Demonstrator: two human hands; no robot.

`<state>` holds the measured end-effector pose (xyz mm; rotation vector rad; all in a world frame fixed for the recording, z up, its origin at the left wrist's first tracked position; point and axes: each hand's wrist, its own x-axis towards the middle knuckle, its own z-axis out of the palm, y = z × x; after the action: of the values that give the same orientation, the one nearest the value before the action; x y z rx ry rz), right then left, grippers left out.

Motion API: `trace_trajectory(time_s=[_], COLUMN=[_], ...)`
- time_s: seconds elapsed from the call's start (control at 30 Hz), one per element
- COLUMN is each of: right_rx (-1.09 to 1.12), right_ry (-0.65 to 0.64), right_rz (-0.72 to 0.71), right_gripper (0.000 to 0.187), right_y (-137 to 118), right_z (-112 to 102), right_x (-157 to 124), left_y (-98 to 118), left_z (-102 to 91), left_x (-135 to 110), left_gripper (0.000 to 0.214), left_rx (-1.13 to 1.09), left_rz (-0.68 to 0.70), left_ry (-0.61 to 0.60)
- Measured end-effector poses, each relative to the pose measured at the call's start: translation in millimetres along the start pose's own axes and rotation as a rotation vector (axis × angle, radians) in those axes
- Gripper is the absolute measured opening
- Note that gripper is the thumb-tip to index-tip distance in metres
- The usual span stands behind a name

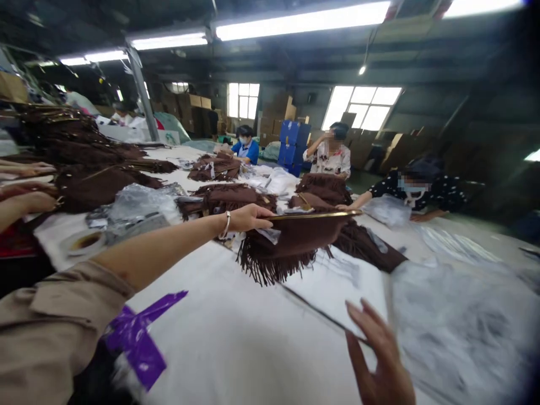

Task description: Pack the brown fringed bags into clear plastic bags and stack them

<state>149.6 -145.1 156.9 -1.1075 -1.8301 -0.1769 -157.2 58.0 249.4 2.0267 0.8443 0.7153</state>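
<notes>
My left arm reaches far out over the white table. My left hand is closed on a brown fringed bag with a gold bar along its top edge, held just above the table. A bracelet sits on that wrist. My right hand hovers low at the front, fingers spread and empty, beside a clear plastic bag lying flat on the table.
Several piles of brown fringed bags and plastic wrappers cover the table's left and middle. Other people work at the far side and right side. Someone's hands reach in from the left. Purple tape lies near me.
</notes>
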Motion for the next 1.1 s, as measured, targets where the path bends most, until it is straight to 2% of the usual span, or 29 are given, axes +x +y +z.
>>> trace_trajectory(time_s=[0.07,0.1,0.13,0.23,0.27,0.33,0.43,0.6,0.67,0.73,0.8,0.87,0.93,1.0,1.03,1.1], right_rx=[-0.135,-0.194,-0.213,-0.123,-0.079,-0.044,-0.091,-0.187,-0.253,-0.341,-0.426,-0.480,-0.505,-0.508,-0.498,-0.474], right_ry=[-0.136,-0.222,-0.363,-0.857,-0.967,-1.040,-1.017,-1.003,-0.988,-0.950,-0.884,-0.785,-0.654,-0.519,-0.463,-0.444], right_rz=[0.001,0.003,0.021,0.212,0.288,0.383,0.365,0.232,0.176,0.125,0.089,0.046,-0.065,-0.253,-0.361,-0.503], right_gripper=[0.059,0.060,0.057,0.027,0.023,0.022,0.021,0.017,0.018,0.019,0.020,0.018,0.024,0.042,0.049,0.055], right_y=[4.6,7.4,10.0,13.3,12.2,6.6,-4.9,-12.2,-10.3,-8.2,-7.0,-5.7,-1.9,6.5,12.5,25.4], right_z=[-10.3,-13.5,-15.8,-20.1,-21.3,-23.7,-27.4,-30.6,-31.5,-34.6,-41.6,-52.1,-62.7,-66.8,-64.4,-50.4], right_x=[16.9,20.4,19.4,-8.1,-21.7,-45.6,-57.5,-24.2,-5.8,11.9,26.4,33.2,26.4,1.2,-18.8,-71.8], left_y=[11.7,13.5,12.7,-0.1,-5.7,-15.2,-19.4,-10.0,-5.7,2.2,16.3,34.9,50.8,53.2,46.6,18.2], left_z=[38.6,59.2,79.7,132.3,144.7,160.5,165.9,156.2,149.1,138.4,124.0,109.8,103.4,112.5,123.9,158.4], left_x=[-26.9,-38.6,-49.3,-73.0,-77.2,-79.7,-74.1,-66.4,-61.8,-53.8,-45.9,-44.8,-56.4,-81.0,-96.6,-130.2], left_gripper=[0.037,0.035,0.033,0.028,0.027,0.029,0.031,0.022,0.021,0.025,0.029,0.030,0.033,0.041,0.045,0.049], left_rx=[0.016,0.019,0.015,-0.013,-0.015,0.048,0.231,0.446,0.549,0.657,0.745,0.841,0.931,0.970,0.958,0.912], left_rz=[-0.020,-0.033,-0.049,-0.125,-0.158,-0.213,-0.239,-0.175,-0.140,-0.113,-0.097,-0.010,0.161,0.340,0.394,0.428], left_ry=[-0.169,-0.256,-0.339,-0.556,-0.624,-0.760,-0.871,-0.830,-0.760,-0.639,-0.499,-0.362,-0.226,-0.107,-0.066,-0.066])
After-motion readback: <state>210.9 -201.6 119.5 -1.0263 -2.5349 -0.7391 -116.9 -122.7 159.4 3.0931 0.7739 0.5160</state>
